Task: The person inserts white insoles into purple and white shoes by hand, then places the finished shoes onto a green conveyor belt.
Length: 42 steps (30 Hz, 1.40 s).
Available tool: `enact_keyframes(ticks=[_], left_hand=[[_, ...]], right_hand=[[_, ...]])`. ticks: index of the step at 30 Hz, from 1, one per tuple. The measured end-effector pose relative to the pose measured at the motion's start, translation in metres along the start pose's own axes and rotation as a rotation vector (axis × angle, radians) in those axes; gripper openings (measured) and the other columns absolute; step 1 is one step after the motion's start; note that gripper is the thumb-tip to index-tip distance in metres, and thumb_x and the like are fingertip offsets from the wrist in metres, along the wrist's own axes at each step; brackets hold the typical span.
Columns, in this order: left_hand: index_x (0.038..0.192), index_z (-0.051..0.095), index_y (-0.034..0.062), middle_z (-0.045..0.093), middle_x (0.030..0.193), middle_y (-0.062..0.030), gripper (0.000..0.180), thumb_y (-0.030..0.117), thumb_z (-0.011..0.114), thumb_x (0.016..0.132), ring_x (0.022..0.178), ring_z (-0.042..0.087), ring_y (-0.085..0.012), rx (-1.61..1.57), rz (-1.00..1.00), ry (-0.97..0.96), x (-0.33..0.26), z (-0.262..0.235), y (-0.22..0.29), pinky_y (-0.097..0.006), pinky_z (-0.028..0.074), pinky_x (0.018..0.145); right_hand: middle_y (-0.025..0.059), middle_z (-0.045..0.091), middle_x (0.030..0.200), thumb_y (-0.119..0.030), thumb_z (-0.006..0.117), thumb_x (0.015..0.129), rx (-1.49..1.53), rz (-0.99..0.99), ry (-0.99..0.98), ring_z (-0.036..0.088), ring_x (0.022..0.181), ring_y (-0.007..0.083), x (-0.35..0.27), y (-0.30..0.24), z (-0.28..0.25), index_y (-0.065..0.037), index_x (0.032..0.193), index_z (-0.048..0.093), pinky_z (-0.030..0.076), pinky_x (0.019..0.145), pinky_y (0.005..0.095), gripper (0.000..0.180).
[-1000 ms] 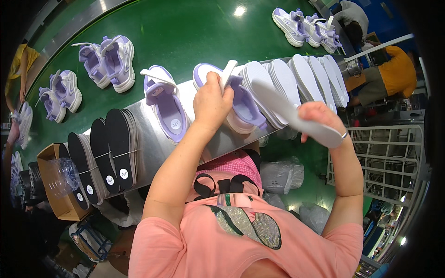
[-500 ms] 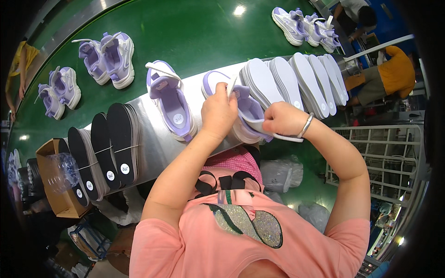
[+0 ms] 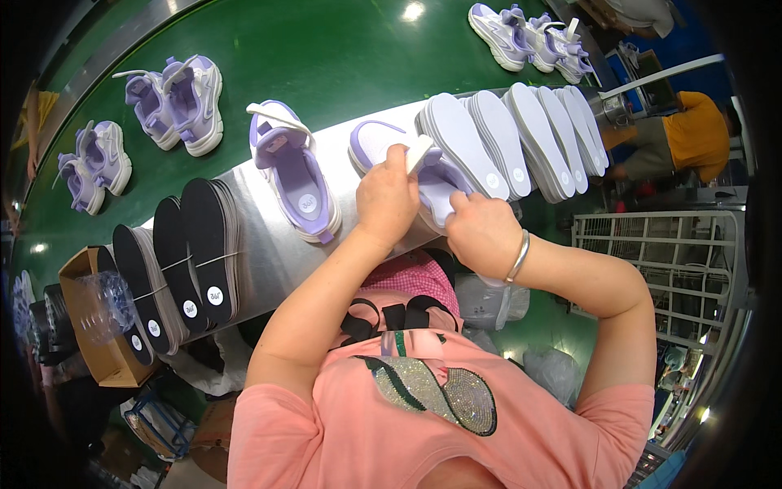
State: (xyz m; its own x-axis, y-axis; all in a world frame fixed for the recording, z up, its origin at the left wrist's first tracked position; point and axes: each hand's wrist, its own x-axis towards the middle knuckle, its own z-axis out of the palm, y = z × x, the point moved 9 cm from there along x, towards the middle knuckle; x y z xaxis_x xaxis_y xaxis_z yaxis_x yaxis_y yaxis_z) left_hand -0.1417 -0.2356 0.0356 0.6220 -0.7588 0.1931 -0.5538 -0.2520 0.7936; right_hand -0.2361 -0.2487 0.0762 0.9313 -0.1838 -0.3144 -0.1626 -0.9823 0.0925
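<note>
A white and lilac sneaker rests on the metal work surface in front of me. My left hand is closed at its opening, pinching the white strap, which is raised. My right hand is closed on a white insole, its front part inside the shoe. The hand covers much of the insole. To the left stands another sneaker with its strap lifted and a lilac insole with a round label inside.
Stacks of white insoles lie right of the shoe; banded black insole stacks lie left, beside a cardboard box. Sneaker pairs stand on the green belt. A white wire rack and a person in orange are at right.
My right hand has moved left toward the shoe, pushing the insole further into it. My left hand still grips the strap. The whole view has shifted slightly.
</note>
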Motion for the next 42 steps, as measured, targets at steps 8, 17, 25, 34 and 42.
enact_keyframes(ticks=[8,17,25,34,42], left_hand=[[0.099,0.043,0.0001,0.057,0.062,-0.0210,0.025,0.010,0.052,0.077,0.059,0.056,-0.0389,0.005,-0.050,-0.020,0.010,0.014,0.000,-0.046,0.045,0.055],[0.098,0.042,0.0007,0.057,0.063,-0.0217,0.024,0.011,0.051,0.078,0.059,0.056,-0.0396,0.015,-0.076,-0.054,0.010,0.026,0.001,-0.046,0.045,0.055],[0.096,0.041,0.0008,0.057,0.062,-0.0214,0.022,0.012,0.050,0.080,0.058,0.056,-0.0400,0.002,-0.109,-0.054,0.011,0.032,-0.004,-0.047,0.044,0.054],[0.094,0.043,0.0012,0.056,0.063,-0.0217,0.020,0.013,0.051,0.080,0.061,0.056,-0.0401,-0.122,-0.127,-0.026,0.012,0.028,-0.009,-0.046,0.043,0.055],[0.091,0.044,0.0011,0.057,0.068,-0.0225,0.019,0.014,0.053,0.080,0.065,0.056,-0.0407,-0.248,-0.101,0.003,0.016,0.027,-0.010,-0.045,0.042,0.056]], right_hand=[[0.0185,0.056,0.074,-0.017,0.054,0.068,0.833,0.406,-0.003,0.056,0.062,0.0342,-0.011,0.093,0.035,-0.001,0.065,0.061,0.045,0.060,0.0418,0.018],[0.0147,0.054,0.077,-0.014,0.055,0.067,0.155,0.148,0.133,0.059,0.064,0.0276,0.021,0.040,0.027,-0.004,0.066,0.059,0.048,0.057,0.0392,0.011],[0.0105,0.054,0.073,-0.027,0.062,0.065,-0.064,0.200,-0.176,0.058,0.066,0.0256,-0.022,0.053,0.014,-0.005,0.082,0.054,0.046,0.056,0.0374,0.028],[0.0123,0.056,0.075,-0.011,0.056,0.066,-0.011,-0.046,0.032,0.057,0.067,0.0256,0.034,0.036,0.045,-0.004,0.073,0.061,0.048,0.060,0.0328,0.012],[0.0159,0.063,0.077,-0.010,0.054,0.068,0.135,0.073,-0.282,0.062,0.076,0.0266,0.064,0.054,0.080,-0.003,0.074,0.064,0.048,0.068,0.0354,0.014]])
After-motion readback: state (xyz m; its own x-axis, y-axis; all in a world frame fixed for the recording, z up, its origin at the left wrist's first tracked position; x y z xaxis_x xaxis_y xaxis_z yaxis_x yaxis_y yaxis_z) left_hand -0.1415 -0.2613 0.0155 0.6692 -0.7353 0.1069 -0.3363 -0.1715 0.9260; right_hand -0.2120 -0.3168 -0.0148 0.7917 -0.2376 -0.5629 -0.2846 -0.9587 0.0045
